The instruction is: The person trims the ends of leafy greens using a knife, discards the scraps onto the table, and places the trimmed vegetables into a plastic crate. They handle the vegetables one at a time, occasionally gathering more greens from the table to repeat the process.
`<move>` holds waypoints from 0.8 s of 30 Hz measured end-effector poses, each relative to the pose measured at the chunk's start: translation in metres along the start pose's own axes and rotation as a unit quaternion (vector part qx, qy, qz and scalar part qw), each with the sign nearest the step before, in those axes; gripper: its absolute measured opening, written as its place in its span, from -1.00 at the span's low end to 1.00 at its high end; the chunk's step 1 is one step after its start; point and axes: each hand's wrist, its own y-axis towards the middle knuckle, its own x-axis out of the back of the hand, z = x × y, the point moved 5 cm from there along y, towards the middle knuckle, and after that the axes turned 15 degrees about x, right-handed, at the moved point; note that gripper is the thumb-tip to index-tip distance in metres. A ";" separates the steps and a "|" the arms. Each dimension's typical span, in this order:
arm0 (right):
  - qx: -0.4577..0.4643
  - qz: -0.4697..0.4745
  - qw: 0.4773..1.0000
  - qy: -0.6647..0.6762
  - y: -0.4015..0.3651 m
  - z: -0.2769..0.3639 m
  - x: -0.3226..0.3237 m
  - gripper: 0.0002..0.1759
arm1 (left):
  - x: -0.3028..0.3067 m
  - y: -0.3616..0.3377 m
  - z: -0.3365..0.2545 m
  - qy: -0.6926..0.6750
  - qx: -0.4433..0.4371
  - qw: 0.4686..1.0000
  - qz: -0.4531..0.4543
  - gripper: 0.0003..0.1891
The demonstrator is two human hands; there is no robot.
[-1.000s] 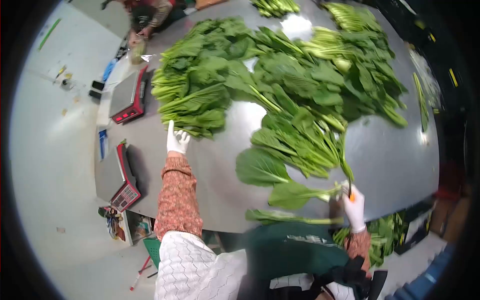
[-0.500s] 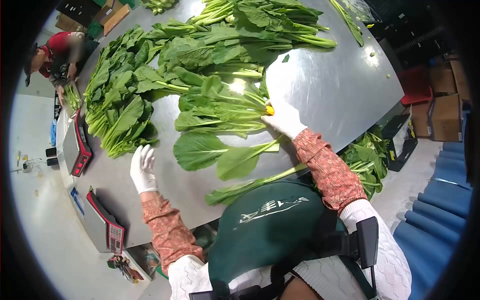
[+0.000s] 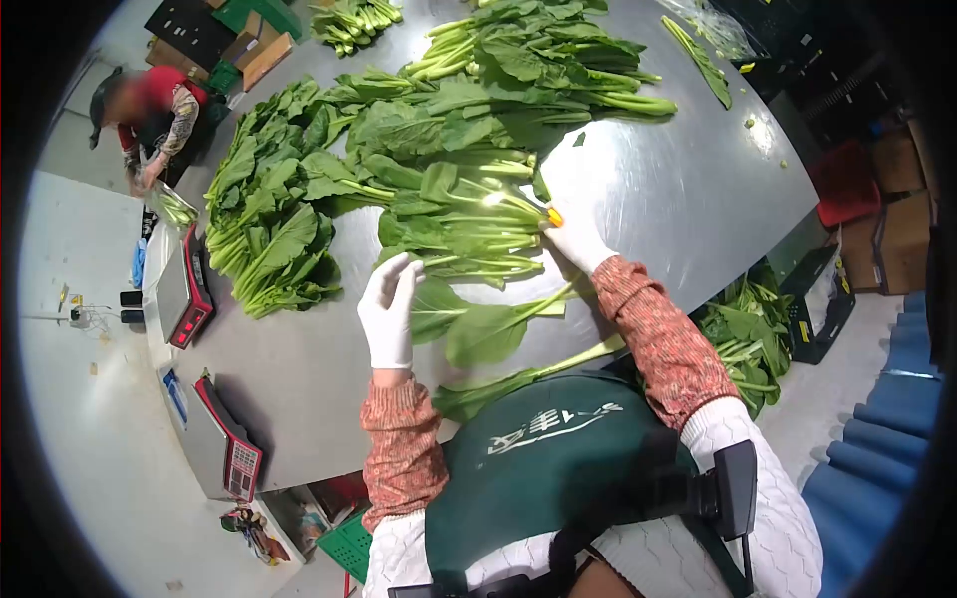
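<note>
My right hand (image 3: 578, 237), in a white glove, is closed at the stem ends of a bunch of leafy greens (image 3: 464, 221) on the metal table. A small orange-yellow thing (image 3: 554, 216) sticks out at its thumb side; the rest of it is hidden, and I cannot make out its kind. Also gloved, my left hand (image 3: 387, 311) is raised with fingers apart and holds nothing. It is beside the broad loose leaf (image 3: 488, 332), and partly covers another. A long-stemmed leaf (image 3: 528, 376) lies close to my apron.
Piles of greens (image 3: 274, 219) cover the table's left and far parts. Two red-edged scales (image 3: 189, 289) stand along the left edge. A person (image 3: 164, 110) handles bagged greens at the far left. More greens (image 3: 743, 334) and a black crate (image 3: 822, 309) are below right.
My left hand has moved right, toward the loose leaves. My right hand stays at the stem ends. The whole view has shifted slightly, and the person at the far left has shifted posture.
</note>
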 end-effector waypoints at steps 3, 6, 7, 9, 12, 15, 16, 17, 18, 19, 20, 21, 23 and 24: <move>-0.035 0.027 0.999 0.003 -0.007 0.005 0.002 -0.64 | 0.007 -0.005 0.002 0.009 -0.003 1.000 -0.017 -0.71; -0.026 0.066 0.996 -0.045 -0.003 0.015 -0.002 -0.60 | 0.010 -0.009 0.006 -0.004 0.003 1.000 -0.021 -0.72; -0.017 0.088 0.995 -0.033 0.002 0.015 -0.001 -0.63 | 0.008 -0.011 0.005 -0.002 0.002 1.000 -0.018 -0.72; -0.111 0.049 0.974 0.192 0.002 0.012 0.008 -0.64 | 0.006 -0.015 0.003 0.002 -0.006 1.000 -0.009 -0.71; -0.155 0.005 0.926 0.344 0.008 0.032 0.045 -0.63 | 0.002 -0.019 -0.007 0.034 -0.019 0.999 -0.020 -0.71; -0.084 -0.061 0.918 0.382 0.010 0.072 0.085 -0.64 | -0.013 -0.025 -0.031 0.166 -0.150 0.972 -0.063 -0.62; -0.070 -0.060 0.917 0.389 0.006 0.088 0.094 -0.64 | -0.023 -0.033 -0.041 0.246 -0.203 0.944 -0.085 -0.59; -0.056 -0.061 0.915 0.394 0.002 0.105 0.106 -0.64 | -0.042 -0.046 -0.062 0.339 -0.290 0.888 -0.109 -0.50; -0.061 -0.035 0.912 0.405 -0.004 0.129 0.119 -0.63 | -0.066 -0.059 -0.084 0.424 -0.375 0.814 -0.131 -0.41; 0.003 -0.039 0.914 0.404 -0.008 0.139 0.118 -0.64 | -0.086 -0.066 -0.096 0.500 -0.408 0.754 -0.119 -0.27; 0.051 -0.040 0.924 0.377 -0.014 0.149 0.121 -0.64 | -0.100 -0.066 -0.096 0.507 -0.436 0.734 -0.113 -0.24; 0.104 -0.049 0.938 0.327 -0.019 0.158 0.127 -0.64 | -0.107 -0.062 -0.094 0.506 -0.413 0.754 -0.070 -0.26; 0.128 -0.096 0.945 0.286 -0.030 0.155 0.125 -0.64 | -0.112 -0.052 -0.087 0.499 -0.339 0.797 -0.026 -0.40; 0.124 -0.140 0.936 0.298 -0.032 0.149 0.121 -0.64 | -0.110 -0.048 -0.083 0.484 -0.323 0.813 -0.026 -0.44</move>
